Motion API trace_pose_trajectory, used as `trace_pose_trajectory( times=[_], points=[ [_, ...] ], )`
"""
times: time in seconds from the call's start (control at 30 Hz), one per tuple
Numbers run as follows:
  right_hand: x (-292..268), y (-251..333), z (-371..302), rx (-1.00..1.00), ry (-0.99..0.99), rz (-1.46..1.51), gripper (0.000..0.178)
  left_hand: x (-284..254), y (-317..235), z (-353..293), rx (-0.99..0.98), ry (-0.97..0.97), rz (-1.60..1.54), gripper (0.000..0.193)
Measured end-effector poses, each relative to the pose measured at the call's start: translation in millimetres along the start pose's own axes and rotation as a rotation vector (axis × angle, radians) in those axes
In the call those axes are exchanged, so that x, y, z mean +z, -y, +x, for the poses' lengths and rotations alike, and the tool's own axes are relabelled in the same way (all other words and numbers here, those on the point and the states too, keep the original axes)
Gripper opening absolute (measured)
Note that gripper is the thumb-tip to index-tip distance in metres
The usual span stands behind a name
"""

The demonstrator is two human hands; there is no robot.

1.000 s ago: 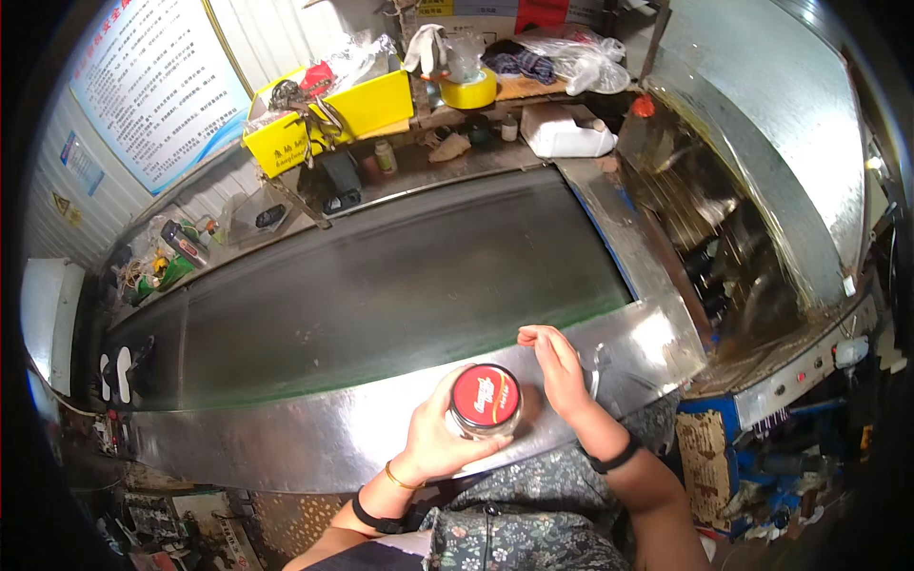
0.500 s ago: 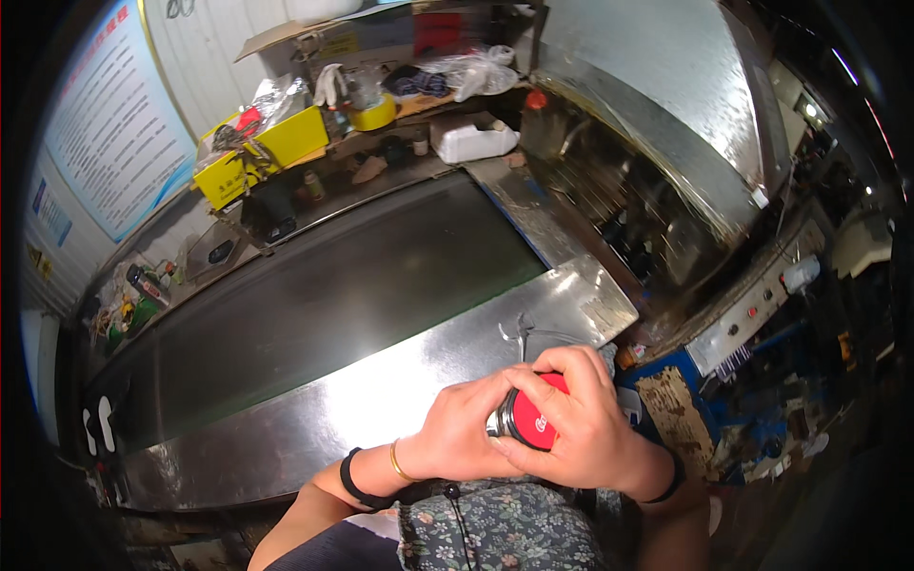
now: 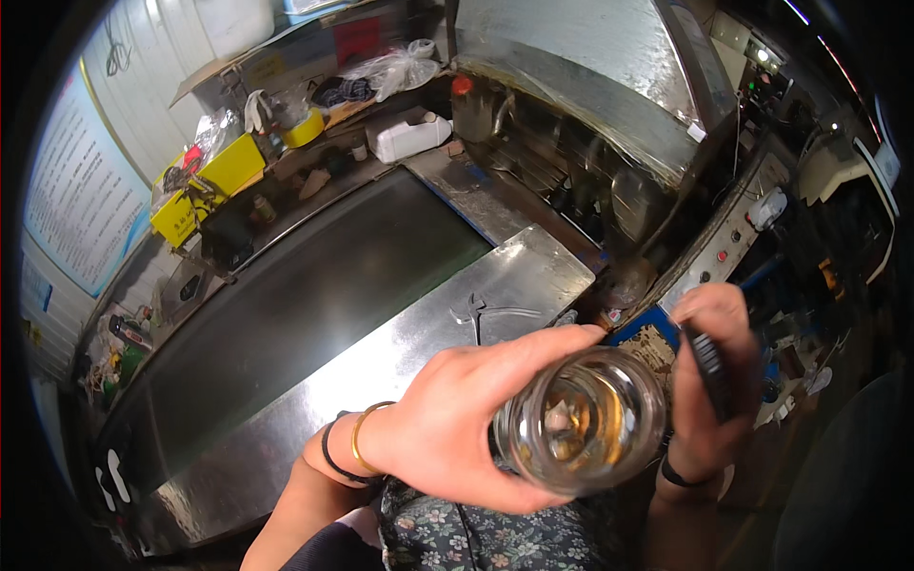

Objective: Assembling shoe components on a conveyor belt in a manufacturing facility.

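Observation:
A clear glass jar [image 3: 619,381] without its lid is in my left hand [image 3: 447,419], the fingers and thumb wrapped round its side. Its open mouth faces up toward me, and a little amber-tinted content shows at the bottom. To the right of the jar, my right hand [image 3: 719,319] is raised and blurred, closed on a dark, ridge-edged lid [image 3: 707,369]. Lid and jar are apart. Just beyond my left hand, a metal tool with a wrench-like head [image 3: 476,314] lies on the shiny metal plate [image 3: 371,381].
A dark conveyor belt [image 3: 314,285] runs beyond the plate. At the back are a yellow box [image 3: 214,186], a white plastic container [image 3: 409,138] and plastic bags [image 3: 395,68]. A metal-hooded machine [image 3: 581,76] and a control panel with buttons [image 3: 724,243] stand on the right.
My right hand has taken the red-topped lid off the jar and moved right with it. My left hand has tilted the jar so its mouth shows. The view has shifted right.

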State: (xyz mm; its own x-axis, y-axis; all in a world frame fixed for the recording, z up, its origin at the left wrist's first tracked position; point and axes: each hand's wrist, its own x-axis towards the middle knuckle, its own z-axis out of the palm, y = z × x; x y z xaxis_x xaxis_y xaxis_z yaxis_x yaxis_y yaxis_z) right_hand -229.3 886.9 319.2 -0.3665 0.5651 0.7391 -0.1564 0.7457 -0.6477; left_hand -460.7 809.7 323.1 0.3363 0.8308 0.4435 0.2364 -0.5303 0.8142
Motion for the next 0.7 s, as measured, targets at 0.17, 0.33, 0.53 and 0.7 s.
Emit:
trace_pose_trajectory(
  times=[0.17, 0.33, 0.53, 0.7],
  points=[
    [-49, -42, -39, 0.474, -0.401, -0.545, 0.024, 4, -4, 18, 0.32, -0.058, -0.047, 0.084],
    [-100, -86, -132, 0.621, -0.754, 0.564, 0.044, 40, -24, 28, 0.41, -0.438, 0.013, 0.053],
    [-114, -121, -208, 0.721, -0.776, 0.453, 0.04, 28, -38, 40, 0.582, -0.313, 0.308, 0.024],
    [-109, -110, -211, 0.714, -0.76, 0.094, 0.036, 20, -76, 27, 0.386, -0.059, 0.13, 0.048]
  ],
)
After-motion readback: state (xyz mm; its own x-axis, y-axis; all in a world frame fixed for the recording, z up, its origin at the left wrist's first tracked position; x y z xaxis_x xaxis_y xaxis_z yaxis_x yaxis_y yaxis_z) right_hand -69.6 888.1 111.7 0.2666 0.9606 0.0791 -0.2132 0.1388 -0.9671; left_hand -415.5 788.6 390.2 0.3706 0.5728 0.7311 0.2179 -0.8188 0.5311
